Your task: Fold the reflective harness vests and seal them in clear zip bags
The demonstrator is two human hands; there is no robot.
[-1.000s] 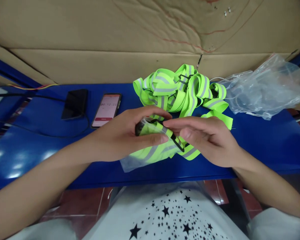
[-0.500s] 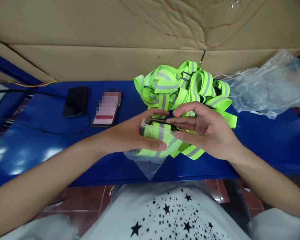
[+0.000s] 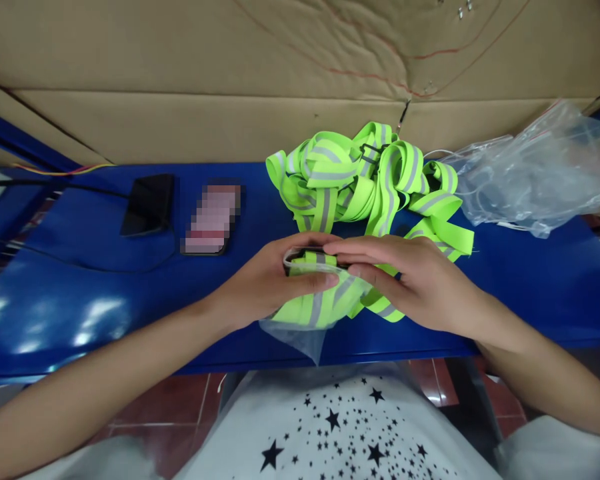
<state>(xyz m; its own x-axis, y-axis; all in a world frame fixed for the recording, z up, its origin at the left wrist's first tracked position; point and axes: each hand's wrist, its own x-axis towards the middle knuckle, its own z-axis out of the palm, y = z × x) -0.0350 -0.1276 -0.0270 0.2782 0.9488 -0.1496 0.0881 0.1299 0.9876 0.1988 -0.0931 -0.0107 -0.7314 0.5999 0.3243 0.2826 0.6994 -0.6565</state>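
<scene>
The right hand (image 3: 410, 277) has flattened at the plastic bag (image 3: 317, 308), grip unclear. The left hand (image 3: 275, 277) clasps its left side.

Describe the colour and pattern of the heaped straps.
The straps are neon yellow-green with a grey lengthwise stripe; head view.

Honestly I'm not making out any text, labels, brands or numbers here. The phone (image 3: 211, 220) is showing a pinkish screen (image 3: 215, 212), but pixelated blocks are covering it, with a redder band (image 3: 205, 239) running along its lower part, so whatever it's displaying isn't coming through.
</scene>
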